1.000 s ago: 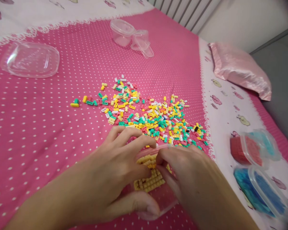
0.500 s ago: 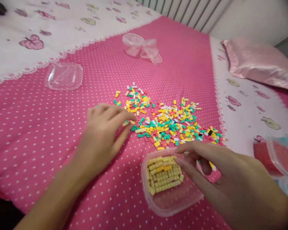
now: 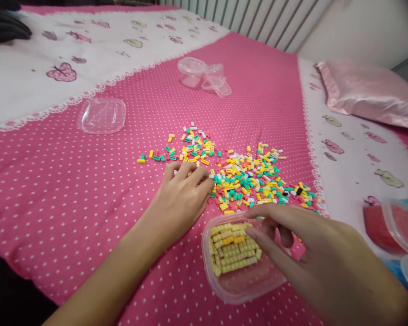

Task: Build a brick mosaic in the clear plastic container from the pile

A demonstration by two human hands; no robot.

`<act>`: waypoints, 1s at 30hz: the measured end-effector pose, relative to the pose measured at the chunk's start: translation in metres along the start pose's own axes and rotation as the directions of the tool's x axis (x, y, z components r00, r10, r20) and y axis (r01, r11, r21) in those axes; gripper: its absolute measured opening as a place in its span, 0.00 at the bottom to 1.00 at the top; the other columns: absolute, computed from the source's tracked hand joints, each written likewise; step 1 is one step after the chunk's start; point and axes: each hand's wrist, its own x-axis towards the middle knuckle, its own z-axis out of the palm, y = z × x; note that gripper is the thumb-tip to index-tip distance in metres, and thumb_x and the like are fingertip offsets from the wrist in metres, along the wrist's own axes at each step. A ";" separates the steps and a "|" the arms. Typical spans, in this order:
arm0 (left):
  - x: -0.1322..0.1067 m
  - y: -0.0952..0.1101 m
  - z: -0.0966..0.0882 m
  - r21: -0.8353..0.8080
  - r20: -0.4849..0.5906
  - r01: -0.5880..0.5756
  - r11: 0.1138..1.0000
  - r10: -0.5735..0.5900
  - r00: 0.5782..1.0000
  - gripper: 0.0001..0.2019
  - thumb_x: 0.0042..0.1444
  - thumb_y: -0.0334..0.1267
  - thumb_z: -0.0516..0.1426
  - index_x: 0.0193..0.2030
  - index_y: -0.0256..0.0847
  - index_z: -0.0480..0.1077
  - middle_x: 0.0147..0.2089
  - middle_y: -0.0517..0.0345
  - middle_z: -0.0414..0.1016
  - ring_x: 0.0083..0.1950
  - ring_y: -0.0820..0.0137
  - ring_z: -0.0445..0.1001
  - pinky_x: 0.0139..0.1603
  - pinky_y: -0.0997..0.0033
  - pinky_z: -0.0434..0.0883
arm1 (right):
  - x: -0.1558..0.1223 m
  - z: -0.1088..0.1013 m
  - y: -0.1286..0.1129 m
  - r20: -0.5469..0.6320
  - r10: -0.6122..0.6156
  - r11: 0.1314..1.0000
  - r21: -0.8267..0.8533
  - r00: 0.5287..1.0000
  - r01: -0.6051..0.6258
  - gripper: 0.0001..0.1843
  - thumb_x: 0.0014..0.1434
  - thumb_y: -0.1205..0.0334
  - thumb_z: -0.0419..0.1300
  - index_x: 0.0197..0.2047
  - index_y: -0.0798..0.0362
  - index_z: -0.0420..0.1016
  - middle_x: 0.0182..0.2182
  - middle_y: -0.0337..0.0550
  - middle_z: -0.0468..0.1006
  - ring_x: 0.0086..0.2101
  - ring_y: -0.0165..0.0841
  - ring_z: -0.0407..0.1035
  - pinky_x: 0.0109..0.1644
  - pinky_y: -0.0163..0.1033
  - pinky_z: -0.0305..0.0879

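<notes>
Small building bricks (image 3: 245, 181) in yellow, green, red and white lie in a loose heap. My left hand (image 3: 187, 190) is at the heap's near left edge, fingers curled down among the bricks; its fingertips are hidden, so what they hold cannot be made out. Closer to me stands a clear plastic container (image 3: 224, 292). In it lies a flat panel of joined yellow bricks (image 3: 236, 253). Over the container's right side hovers my right hand (image 3: 313, 249), thumb and index finger apart, the other fingers bent, with nothing visible between them.
A clear lid (image 3: 102, 116) lies at left on the pink dotted bedspread (image 3: 71, 194). Clear small tubs (image 3: 191, 72) stand farther back. At right are a tub with red contents (image 3: 384, 226), a blue one (image 3: 396, 271) and a pink satin pillow (image 3: 370, 95).
My left hand has moved right, toward the middle of the heap, uncovering some bricks at the left. My right hand stays over the container. The view has shifted slightly.
</notes>
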 end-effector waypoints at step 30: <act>-0.001 0.009 -0.004 -0.143 0.007 0.064 0.988 -0.063 0.998 0.06 0.66 0.32 0.53 0.41 0.39 0.71 0.54 0.49 0.74 0.57 0.55 0.65 0.58 0.48 0.57 | 0.001 0.000 0.003 0.025 -0.004 1.000 0.014 1.000 0.003 0.09 0.67 0.56 0.57 0.48 0.42 0.76 0.33 0.35 0.83 0.31 0.33 0.79 0.29 0.36 0.72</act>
